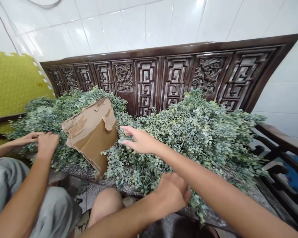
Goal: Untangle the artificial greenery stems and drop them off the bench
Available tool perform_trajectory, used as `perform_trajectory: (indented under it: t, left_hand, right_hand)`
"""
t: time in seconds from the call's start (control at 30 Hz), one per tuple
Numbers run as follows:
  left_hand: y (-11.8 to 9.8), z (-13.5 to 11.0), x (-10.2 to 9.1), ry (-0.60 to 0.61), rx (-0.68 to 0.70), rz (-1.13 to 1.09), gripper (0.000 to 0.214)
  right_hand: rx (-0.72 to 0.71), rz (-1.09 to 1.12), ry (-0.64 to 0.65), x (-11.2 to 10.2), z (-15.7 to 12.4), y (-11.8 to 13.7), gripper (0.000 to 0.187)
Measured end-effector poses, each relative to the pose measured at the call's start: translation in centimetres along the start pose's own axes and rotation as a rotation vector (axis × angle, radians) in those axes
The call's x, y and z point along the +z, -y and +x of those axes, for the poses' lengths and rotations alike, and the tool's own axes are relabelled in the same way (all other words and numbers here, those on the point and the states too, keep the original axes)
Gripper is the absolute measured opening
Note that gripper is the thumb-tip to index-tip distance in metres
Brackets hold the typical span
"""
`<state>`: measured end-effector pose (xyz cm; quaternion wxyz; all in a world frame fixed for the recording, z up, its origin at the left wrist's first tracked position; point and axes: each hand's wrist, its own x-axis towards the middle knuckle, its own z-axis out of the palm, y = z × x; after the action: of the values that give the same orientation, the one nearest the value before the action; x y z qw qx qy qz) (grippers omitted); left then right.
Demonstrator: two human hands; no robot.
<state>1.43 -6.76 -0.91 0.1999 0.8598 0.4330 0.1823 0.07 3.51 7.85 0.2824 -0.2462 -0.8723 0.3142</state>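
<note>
the right hand [140, 140] touches the green sprigs [196, 138] with fingers loose and open, beside a torn cardboard sheet [91, 132]. the left hand [48, 143] curls at the heap's edge, grip unclear. two other hands [171, 193] lie nearby, below a carved wooden headboard [146, 86].

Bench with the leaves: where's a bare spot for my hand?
There's a bare strip of speckled seat along the front, between the leafy sprigs and the knee. Another patch lies at the right end, by the wooden armrest. It's crowded all over the sprigs and around the torn cardboard.
</note>
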Motion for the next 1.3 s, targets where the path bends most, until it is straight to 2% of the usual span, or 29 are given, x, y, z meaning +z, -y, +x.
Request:
perform_trajectory:
  t: [0.03,0.1,0.2,0.33,0.4,0.5,0.57,0.63,0.7,0.8,0.93,1.1,1.3]
  left_hand:
    - [0.0,0.0,0.0,0.006,0.003,0.0,0.023]
    - [0.0,-0.2,-0.3,0.005,-0.004,0.01,0.022]
    - [0.1,-0.5,-1.0,-0.027,-0.031,0.03,0.018]
    - [1.1,-0.5,-2.7,-0.098,-0.083,0.011,0.015]
    - [2.0,-0.4,-3.9,-0.188,-0.109,-0.062,0.015]
    - [3.3,-0.3,-6.0,-0.375,-0.172,-0.253,0.016]
    - [3.9,-0.3,-7.1,-0.406,-0.235,-0.505,0.016]
    - [4.2,-0.3,-7.8,-0.393,-0.305,-0.749,0.019]
    - [4.1,-0.4,-8.1,-0.378,-0.333,-0.896,0.024]
    - [3.6,-0.3,-7.9,-0.366,-0.318,-0.962,0.028]
    - [3.2,-0.2,-7.6,-0.313,-0.266,-0.955,0.029]
    - [2.7,-0.2,-7.7,-0.265,-0.218,-0.936,0.027]
    - [2.1,-0.5,-7.9,-0.162,-0.329,-1.006,0.028]
  right_hand:
    - [0.004,-0.015,0.041,0.2,0.9,-0.3,0.058]
    - [0.026,-0.024,0.077,0.2,1.5,-0.9,0.055]
    - [0.054,-0.039,0.037,-0.7,0.3,-1.4,0.041]
    - [0.048,-0.121,0.002,-3.6,-3.7,-1.7,0.028]
    - [0.06,-0.144,-0.03,-5.3,-6.1,-1.8,0.024]
    - [0.165,-0.106,-0.075,-7.4,-10.0,-2.1,0.025]
    - [0.232,-0.067,-0.078,-7.9,-12.6,-2.4,0.029]
    - [0.26,-0.053,-0.07,-7.8,-14.8,-2.8,0.033]
    - [0.265,-0.056,-0.082,-7.2,-16.4,-3.1,0.036]
    - [0.299,-0.023,-0.136,-6.3,-17.6,-3.2,0.038]
    - [0.285,-0.021,-0.226,-5.9,-17.6,-2.9,0.05]
    - [0.212,-0.02,-0.211,-5.7,-17.3,-2.6,0.022]
    - [0.265,0.035,-0.303,-5.6,-17.5,-3.1,0.012]
